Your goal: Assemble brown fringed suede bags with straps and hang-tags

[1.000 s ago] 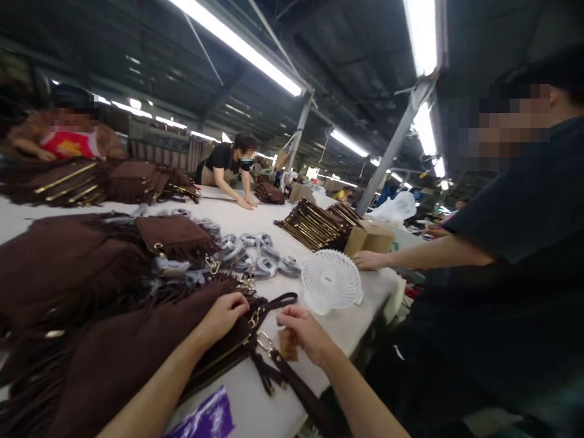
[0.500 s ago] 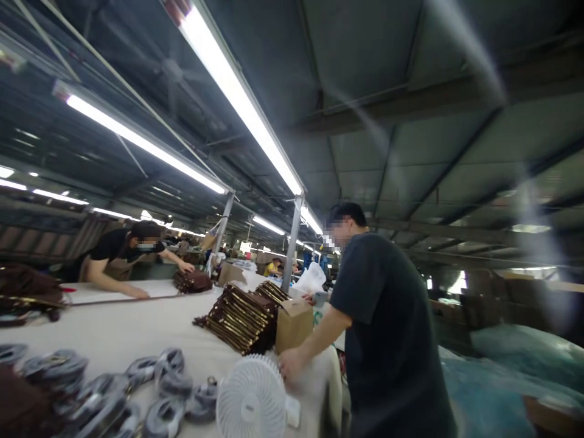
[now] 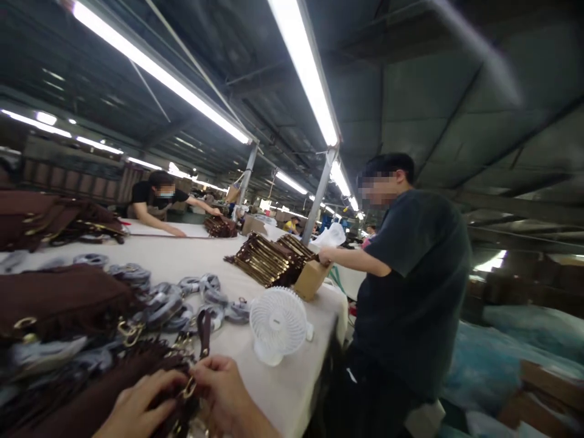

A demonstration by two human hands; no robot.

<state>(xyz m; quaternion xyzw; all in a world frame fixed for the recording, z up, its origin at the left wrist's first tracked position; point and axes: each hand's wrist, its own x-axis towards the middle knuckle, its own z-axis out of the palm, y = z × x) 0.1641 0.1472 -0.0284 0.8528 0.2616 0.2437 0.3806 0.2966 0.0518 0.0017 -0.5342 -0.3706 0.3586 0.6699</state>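
At the bottom, my left hand (image 3: 143, 401) has its fingers curled on the edge of a dark brown fringed bag (image 3: 104, 389). My right hand (image 3: 223, 383) is closed in a pinch at the lower end of a brown strap (image 3: 205, 334), which sticks up above the fingers. A gold metal ring (image 3: 188, 387) shows between my two hands, close to both sets of fingertips. More gold hardware hangs below, partly hidden and blurred.
A white fan (image 3: 278, 322) stands ahead on the white table (image 3: 196, 246). Around it are coiled grey-wrapped straps (image 3: 166, 304), brown bags (image 3: 64, 298), a gold-edged brown stack (image 3: 264, 258) and a carton (image 3: 311, 280). A co-worker (image 3: 410, 280) stands at right; another person (image 3: 157, 201) leans across the far side.
The view has tilted down, bringing both my hands, the bag and the strap into sight. The co-worker's hand has moved from beside the fan up to the carton, which now leans.
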